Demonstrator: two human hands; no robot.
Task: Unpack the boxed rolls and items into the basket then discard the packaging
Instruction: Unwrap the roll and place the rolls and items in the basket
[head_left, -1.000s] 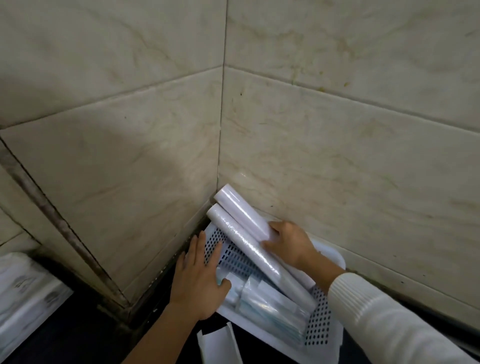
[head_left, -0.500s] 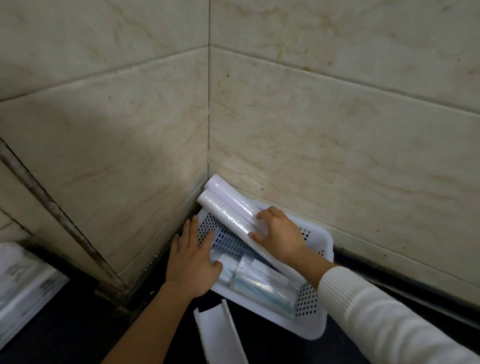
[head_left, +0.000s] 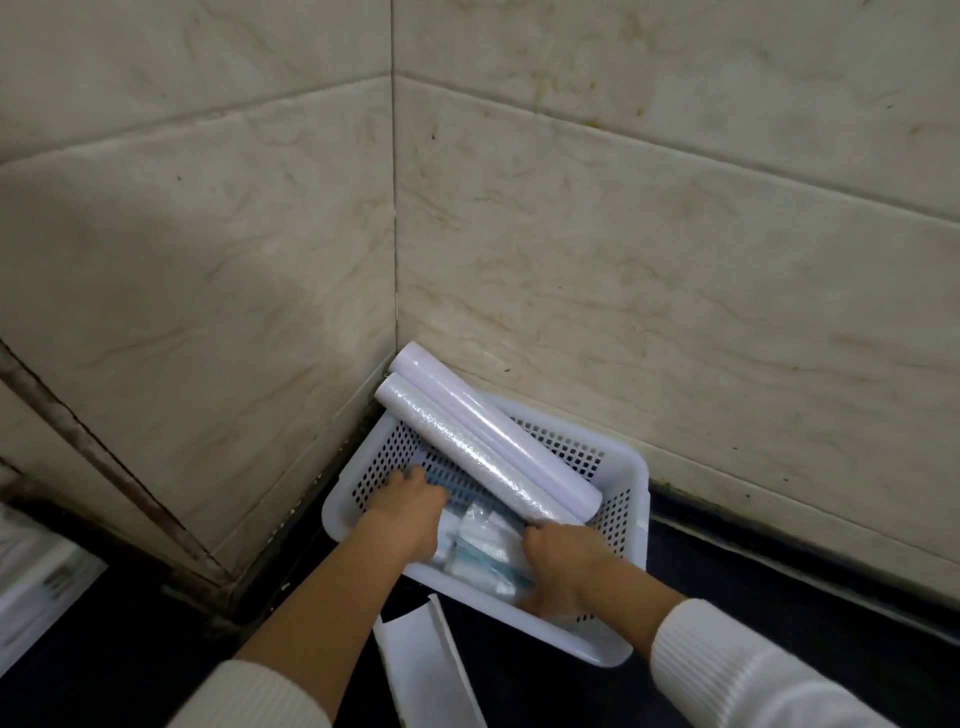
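A white perforated basket (head_left: 631, 470) stands in the tiled corner on a dark counter. Two long white rolls lie slanted across it, their upper ends over the far left corner: a smooth roll (head_left: 470, 413) and a crinkly plastic-wrapped roll (head_left: 462, 449). Clear plastic packets (head_left: 485, 543) lie on the basket floor. My left hand (head_left: 408, 512) reaches inside at the left wall, with its blurred fingertips on the floor. My right hand (head_left: 563, 566) is at the near wall below the rolls' lower ends, fingers curled down on the packets.
An open piece of white packaging (head_left: 423, 662) lies on the counter just in front of the basket, between my forearms. A white box (head_left: 36, 577) sits at the far left edge. Tiled walls close in behind and to the left.
My right hand has left the rolls and dropped to the packets at the near wall. My left hand has gone from the left rim into the basket. The rolls stay put.
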